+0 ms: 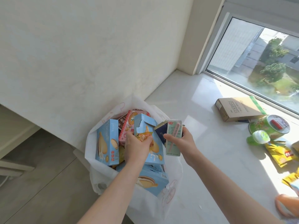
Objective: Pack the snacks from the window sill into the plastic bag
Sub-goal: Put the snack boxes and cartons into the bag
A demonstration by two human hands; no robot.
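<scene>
A white plastic bag (103,177) hangs open at the sill's left edge, stuffed with several light blue biscuit boxes (106,143) and a pink box (127,126). Over the bag's mouth, my left hand (135,147) grips a small orange snack packet (143,136). My right hand (182,143) holds a pale green drink carton (174,138) with a pink straw, upright at the bag's right rim. A dark blue box (161,131) sits between the two hands.
On the white window sill (202,126) to the right lie a brown cardboard box (239,109), a green bowl-shaped tub (273,126), a small green cup (258,137), yellow packets (279,152) and an orange item (286,206). The window glass runs behind them. Wooden floor lies to the left.
</scene>
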